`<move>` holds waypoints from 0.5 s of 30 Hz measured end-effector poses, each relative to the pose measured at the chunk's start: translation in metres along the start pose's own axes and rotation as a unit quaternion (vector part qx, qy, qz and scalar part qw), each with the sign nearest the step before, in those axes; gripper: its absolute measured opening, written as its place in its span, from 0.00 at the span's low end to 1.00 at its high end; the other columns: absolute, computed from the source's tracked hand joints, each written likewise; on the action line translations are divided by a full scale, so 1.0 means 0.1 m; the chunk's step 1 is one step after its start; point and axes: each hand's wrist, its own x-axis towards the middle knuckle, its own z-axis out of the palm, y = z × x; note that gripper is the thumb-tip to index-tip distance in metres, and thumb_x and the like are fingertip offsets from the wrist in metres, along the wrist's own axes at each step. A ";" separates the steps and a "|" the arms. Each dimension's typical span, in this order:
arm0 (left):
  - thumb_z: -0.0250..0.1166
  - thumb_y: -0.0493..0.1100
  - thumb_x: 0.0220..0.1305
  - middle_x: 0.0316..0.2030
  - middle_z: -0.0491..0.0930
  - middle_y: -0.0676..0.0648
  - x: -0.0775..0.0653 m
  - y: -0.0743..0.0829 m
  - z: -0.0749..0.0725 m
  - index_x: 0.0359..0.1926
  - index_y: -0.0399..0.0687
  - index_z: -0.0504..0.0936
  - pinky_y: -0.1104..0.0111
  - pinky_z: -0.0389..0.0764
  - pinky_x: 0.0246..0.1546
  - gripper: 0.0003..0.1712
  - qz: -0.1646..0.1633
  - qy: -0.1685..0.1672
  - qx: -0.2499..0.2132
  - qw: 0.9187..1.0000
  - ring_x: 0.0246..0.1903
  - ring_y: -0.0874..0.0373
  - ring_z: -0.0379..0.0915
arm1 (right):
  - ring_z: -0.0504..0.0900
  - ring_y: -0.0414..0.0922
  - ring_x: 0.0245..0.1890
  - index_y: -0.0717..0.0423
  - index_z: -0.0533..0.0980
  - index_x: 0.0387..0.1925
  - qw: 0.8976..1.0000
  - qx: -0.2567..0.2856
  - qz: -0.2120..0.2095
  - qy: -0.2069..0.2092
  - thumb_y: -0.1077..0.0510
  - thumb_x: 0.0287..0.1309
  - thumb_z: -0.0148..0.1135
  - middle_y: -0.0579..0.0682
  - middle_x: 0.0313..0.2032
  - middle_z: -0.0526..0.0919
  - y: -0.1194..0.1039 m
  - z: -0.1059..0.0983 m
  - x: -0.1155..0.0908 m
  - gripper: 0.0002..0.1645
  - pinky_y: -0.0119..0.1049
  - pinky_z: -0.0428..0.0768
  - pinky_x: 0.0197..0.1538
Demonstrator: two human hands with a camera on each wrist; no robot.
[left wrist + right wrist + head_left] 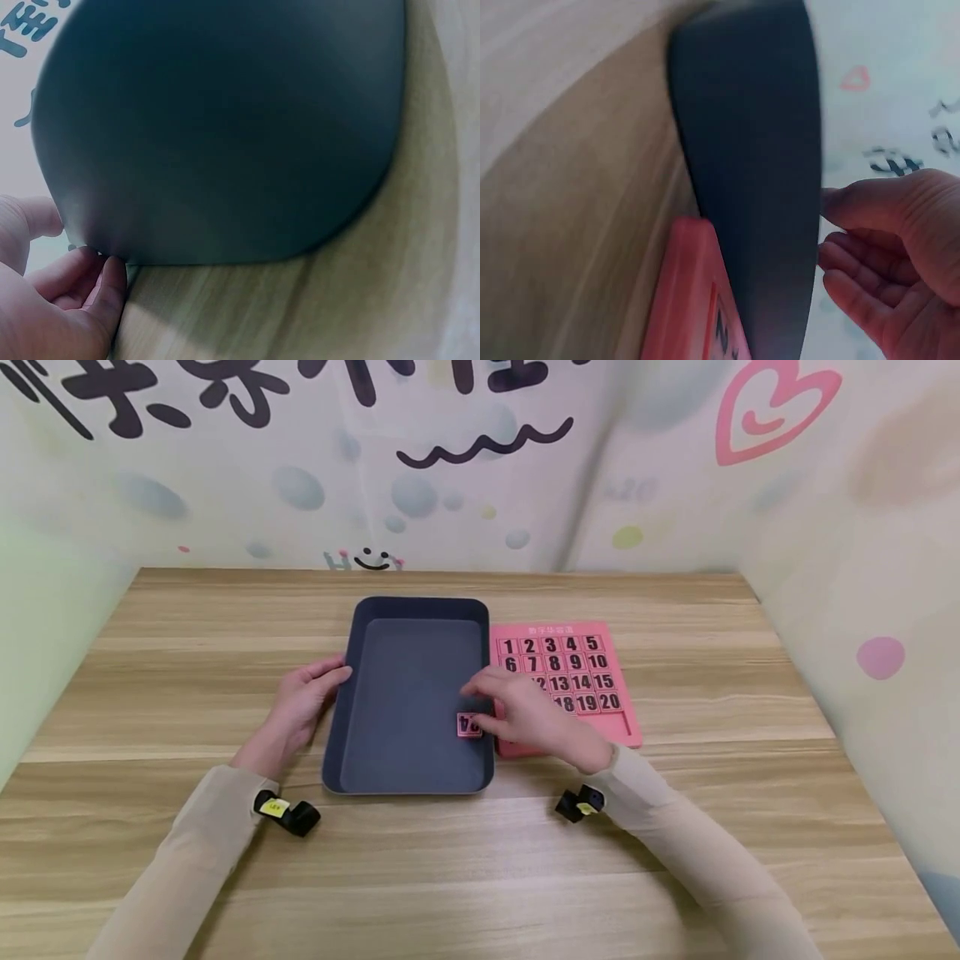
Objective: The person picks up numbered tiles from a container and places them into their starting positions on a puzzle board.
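Observation:
A dark grey rectangular tray [420,652] lies on the table, and my left hand [300,706] grips its left rim between thumb and fingers. Inside the tray, near its right wall, a pink number tile [468,725] marked 24 lies upside down to me. My right hand [528,714] reaches over the right rim. Its thumb is at the tile, while the other fingertips stand apart from the thumb. Beside the tray sits a pink number puzzle board [632,727] with rows of numbered tiles, partly hidden beneath my right hand. Its bottom row shows a bare stretch at the right.
The wooden table [450,877] meets a printed wall sheet [480,527] along its back edge. The board's left edge is against or just under the tray's right side. Black wrist cameras sit on the left wrist [288,814] and right wrist [580,803].

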 end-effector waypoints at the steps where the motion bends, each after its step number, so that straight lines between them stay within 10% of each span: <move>1: 0.61 0.39 0.63 0.51 0.74 0.53 0.00 0.00 0.00 0.65 0.31 0.63 0.81 0.72 0.41 0.32 0.001 0.001 -0.001 1.000 0.42 0.70 0.69 | 0.79 0.47 0.40 0.66 0.77 0.43 1.000 -0.005 -0.004 -0.006 0.67 0.50 0.68 0.56 0.41 0.80 -0.02 0.02 0.03 0.16 0.36 0.78 0.44; 15: 0.62 0.38 0.62 0.41 0.77 0.60 0.01 -0.02 -0.01 0.58 0.38 0.74 0.81 0.72 0.42 0.23 0.013 -0.004 -0.022 1.000 0.40 0.71 0.71 | 0.80 0.45 0.37 0.62 0.76 0.47 0.982 -0.127 0.015 -0.138 0.64 0.52 0.67 0.53 0.38 0.81 -0.12 0.20 0.22 0.19 0.37 0.78 0.40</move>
